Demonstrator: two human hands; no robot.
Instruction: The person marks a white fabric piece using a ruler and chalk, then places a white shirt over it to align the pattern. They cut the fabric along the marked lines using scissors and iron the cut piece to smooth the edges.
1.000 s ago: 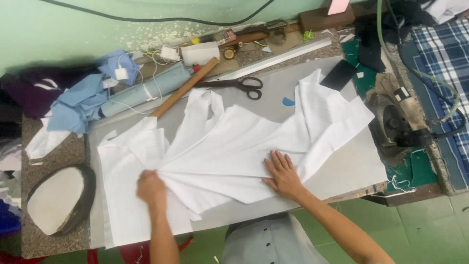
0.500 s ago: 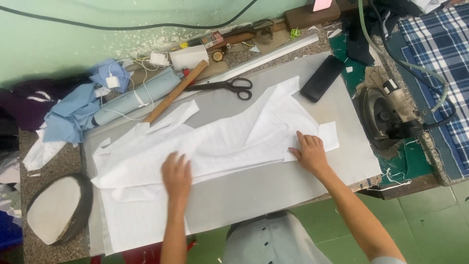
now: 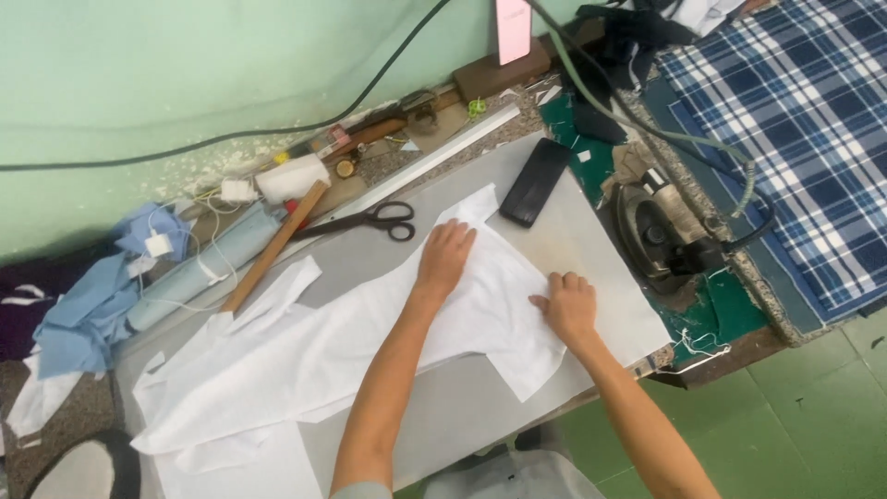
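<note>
A folded piece of white fabric (image 3: 305,360) lies along the grey board (image 3: 573,249). My left hand (image 3: 445,257) rests flat on its far right end, fingers spread, close to the black scissors (image 3: 365,222). My right hand (image 3: 565,307) presses flat on the fabric's near right edge, fingers apart. Neither hand holds anything. Both forearms cross the cloth from the lower edge of the view.
A black phone (image 3: 535,183) lies on the board beyond the cloth. A clothes iron (image 3: 661,236) sits at the right, its cord running up. A wooden stick (image 3: 274,247), a white ruler (image 3: 434,157), blue cloth scraps (image 3: 102,296) and plaid fabric (image 3: 785,139) surround the board.
Both hands have slid rightward along the fabric to its right end. The cloth looks flatter and more folded. The view has swung right.
</note>
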